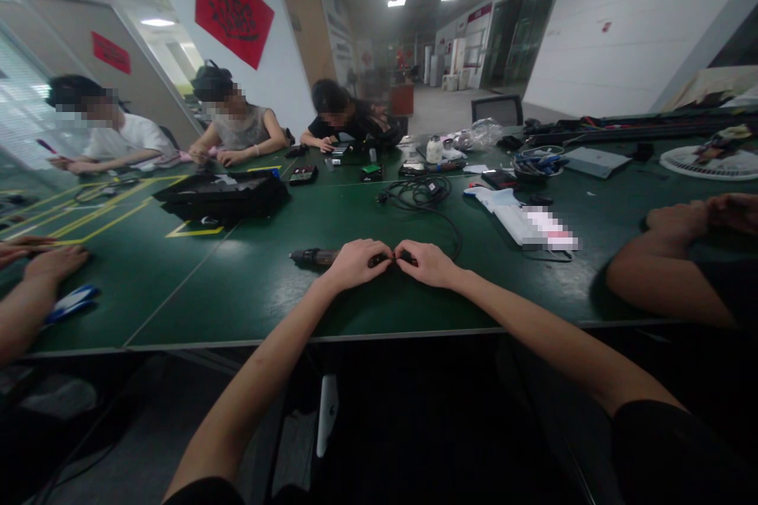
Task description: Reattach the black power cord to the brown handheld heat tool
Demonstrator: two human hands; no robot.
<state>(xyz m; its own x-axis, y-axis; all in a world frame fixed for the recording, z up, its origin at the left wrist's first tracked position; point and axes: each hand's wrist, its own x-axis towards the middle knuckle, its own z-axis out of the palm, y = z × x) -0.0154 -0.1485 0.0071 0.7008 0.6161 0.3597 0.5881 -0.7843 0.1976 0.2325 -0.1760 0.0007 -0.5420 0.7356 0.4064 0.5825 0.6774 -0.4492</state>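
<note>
At the near middle of the green table, a dark, slim electric screwdriver [317, 256] lies on its side, its tip pointing left. My left hand [358, 263] is closed round its rear end, fingers curled and thumb forward. Fingertip to fingertip with it, my right hand [431, 263] pinches the black cord [459, 233] at the screwdriver's tail. The join between the two is mostly hidden by my fingers. From my right hand the cord curves up to a loose coil [414, 193] farther back.
A black open tray [225, 193] stands at left. White-and-blue packets [503, 213] lie at right; behind are a wire basket [538, 162], a laptop-like grey slab [598, 161] and a white fan grille [704, 162]. Neighbours' arms rest at both sides; several people sit opposite.
</note>
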